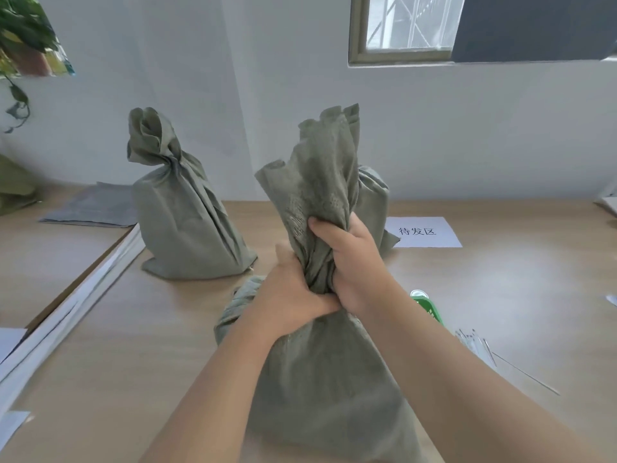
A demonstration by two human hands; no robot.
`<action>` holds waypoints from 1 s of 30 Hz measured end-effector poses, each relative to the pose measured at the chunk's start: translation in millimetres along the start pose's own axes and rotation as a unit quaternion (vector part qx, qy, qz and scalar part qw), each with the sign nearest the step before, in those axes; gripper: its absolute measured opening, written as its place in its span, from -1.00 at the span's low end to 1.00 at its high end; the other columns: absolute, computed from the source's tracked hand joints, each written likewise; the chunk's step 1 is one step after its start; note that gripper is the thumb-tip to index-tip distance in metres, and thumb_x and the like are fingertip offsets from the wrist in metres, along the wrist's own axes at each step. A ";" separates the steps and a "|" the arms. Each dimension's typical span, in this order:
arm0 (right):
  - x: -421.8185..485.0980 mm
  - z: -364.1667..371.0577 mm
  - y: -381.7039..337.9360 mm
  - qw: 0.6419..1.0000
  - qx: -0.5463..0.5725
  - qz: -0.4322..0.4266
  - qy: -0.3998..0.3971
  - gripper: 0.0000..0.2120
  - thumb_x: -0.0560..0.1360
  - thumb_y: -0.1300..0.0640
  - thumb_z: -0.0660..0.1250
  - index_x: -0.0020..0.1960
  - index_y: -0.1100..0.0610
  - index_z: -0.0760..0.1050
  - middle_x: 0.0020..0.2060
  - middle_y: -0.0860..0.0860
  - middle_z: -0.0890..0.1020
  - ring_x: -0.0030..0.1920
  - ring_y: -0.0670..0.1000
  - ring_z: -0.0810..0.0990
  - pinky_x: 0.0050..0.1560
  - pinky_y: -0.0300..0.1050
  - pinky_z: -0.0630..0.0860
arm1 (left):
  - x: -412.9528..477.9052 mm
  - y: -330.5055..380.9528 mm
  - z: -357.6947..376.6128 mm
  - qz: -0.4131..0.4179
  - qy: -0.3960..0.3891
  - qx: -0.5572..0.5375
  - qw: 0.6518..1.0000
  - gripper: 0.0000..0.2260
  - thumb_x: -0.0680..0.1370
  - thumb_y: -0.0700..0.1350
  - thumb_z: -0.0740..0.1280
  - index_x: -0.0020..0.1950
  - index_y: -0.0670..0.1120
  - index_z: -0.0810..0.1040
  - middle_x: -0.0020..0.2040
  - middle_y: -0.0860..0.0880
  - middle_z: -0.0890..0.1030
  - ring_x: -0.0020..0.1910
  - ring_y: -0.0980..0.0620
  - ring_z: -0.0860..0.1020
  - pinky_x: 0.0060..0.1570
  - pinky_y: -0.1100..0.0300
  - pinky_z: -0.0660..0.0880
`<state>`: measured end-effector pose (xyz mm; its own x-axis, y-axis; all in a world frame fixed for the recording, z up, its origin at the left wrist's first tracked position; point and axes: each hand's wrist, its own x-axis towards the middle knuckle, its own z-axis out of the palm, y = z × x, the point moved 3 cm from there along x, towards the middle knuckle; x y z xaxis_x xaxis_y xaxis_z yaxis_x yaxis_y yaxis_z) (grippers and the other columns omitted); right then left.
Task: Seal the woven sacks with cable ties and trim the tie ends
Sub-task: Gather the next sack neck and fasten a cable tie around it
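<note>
Wooden table, both hands wrapped around gathered sack neck

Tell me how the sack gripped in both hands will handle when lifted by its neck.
Likely floppy on top: the sack crumples at the neck where the left hand and right hand grip it. Its full body sits on the table, suggesting some weight. The coarse weave probably won't slip.

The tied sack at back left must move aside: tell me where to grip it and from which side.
Grip the tied sack at its neck, cinched narrow between the flared top and the wide body, so a hand should not slip. Come from the front: the wall stands behind. The left hand and right hand hold the near sack.
</note>
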<state>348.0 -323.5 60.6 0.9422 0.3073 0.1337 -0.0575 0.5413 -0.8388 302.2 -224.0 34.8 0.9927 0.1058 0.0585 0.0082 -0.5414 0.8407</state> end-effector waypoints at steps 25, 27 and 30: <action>-8.2 -3.2 10.1 0.998 0.002 -0.040 0.038 -0.66 0.53 0.11 0.40 0.27 0.18 0.51 0.08 0.09 0.68 0.08 0.08 0.66 0.17 0.04 0.56 | -14.3 11.2 9.2 -0.027 0.054 0.029 0.998 -0.74 0.14 -0.09 0.46 -0.20 -0.04 0.58 -0.33 -0.03 0.66 -0.20 -0.06 0.66 -0.29 0.04 0.50; -13.7 -12.4 8.3 0.998 -0.026 -0.051 0.034 -0.62 0.54 0.18 0.39 0.34 0.15 0.48 0.24 0.13 0.63 0.27 0.10 0.60 0.36 0.11 0.49 | -9.8 11.5 13.1 -0.045 0.070 0.090 0.992 -0.79 0.17 -0.01 0.37 -0.24 -0.02 0.58 -0.33 -0.04 0.63 -0.19 -0.16 0.63 -0.27 0.03 0.49; -17.1 -34.5 4.3 0.993 -0.093 -0.060 0.033 -0.61 0.52 0.22 0.42 0.33 0.10 0.47 0.24 0.08 0.63 0.29 0.04 0.58 0.37 0.12 0.48 | -2.8 23.6 23.0 -0.062 0.069 0.158 0.983 -0.84 0.34 0.05 0.36 -0.26 -0.03 0.53 -0.29 -0.12 0.60 -0.11 -0.27 0.61 -0.08 -0.10 0.56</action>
<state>343.1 -353.4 36.5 0.9586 0.1936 0.2087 0.1125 0.4157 -0.9025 302.4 -256.3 42.1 0.9558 0.2886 0.0569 0.1876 -0.7470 0.6377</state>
